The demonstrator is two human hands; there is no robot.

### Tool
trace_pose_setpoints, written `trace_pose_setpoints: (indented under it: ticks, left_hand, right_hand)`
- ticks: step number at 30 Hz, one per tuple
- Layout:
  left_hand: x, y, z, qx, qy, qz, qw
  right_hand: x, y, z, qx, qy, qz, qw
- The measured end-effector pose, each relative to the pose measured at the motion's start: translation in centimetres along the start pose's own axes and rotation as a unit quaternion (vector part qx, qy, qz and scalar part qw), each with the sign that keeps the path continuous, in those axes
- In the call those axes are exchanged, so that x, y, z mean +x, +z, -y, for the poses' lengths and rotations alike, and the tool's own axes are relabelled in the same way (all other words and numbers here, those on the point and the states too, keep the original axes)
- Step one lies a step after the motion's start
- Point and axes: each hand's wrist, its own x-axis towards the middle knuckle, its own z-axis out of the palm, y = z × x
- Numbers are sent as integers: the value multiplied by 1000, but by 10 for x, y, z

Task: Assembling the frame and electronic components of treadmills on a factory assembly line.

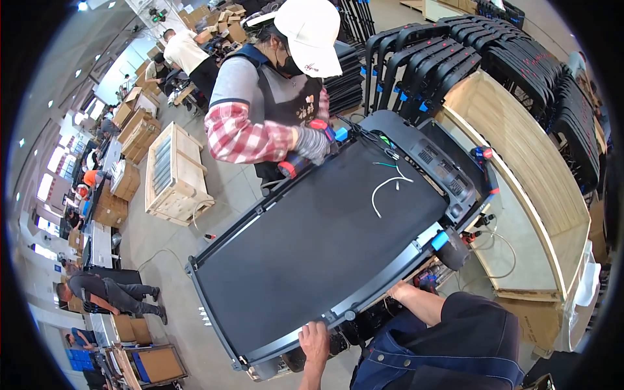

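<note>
A treadmill deck with a black belt (312, 253) lies flat before me, its console end (432, 162) at the upper right. My left hand (315, 341) is closed over the near side rail (292, 339) toward its lower end, fingertips on the top edge. My right hand (398, 290) reaches to the same near side farther right; its fingers are hidden below the rail. White cables (383, 190) lie loose on the belt. Across the deck, a co-worker's gloved hand (312, 144) holds a red and dark power tool (288, 168) by the far rail.
A red and blue power tool (482, 154) rests beyond the console. Another tool (426, 281) sits under the near side. An open wooden crate (520, 169) stands right, with rows of black upright frames (429, 68) behind. A slatted wooden crate (174, 175) stands left.
</note>
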Motion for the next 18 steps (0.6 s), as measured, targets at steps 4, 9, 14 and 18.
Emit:
trace_pose_setpoints:
  ticks: [4, 9, 14, 18]
  left_hand:
    - [4, 3, 1, 1, 2, 0, 1000]
    - [7, -1, 0, -22, -20, -58, 998]
    - [8, -4, 4, -27, 9, -111, 993]
    - [2, -16, 11, -8, 40, -127, 991]
  right_hand:
    - [-6, -10, 7, 3, -11, -17, 1000]
    - [-20, -15, 9, -10, -3, -36, 999]
    - [-8, 9, -7, -52, 54, -33, 997]
    - [9, 26, -21, -92, 99, -25, 990]
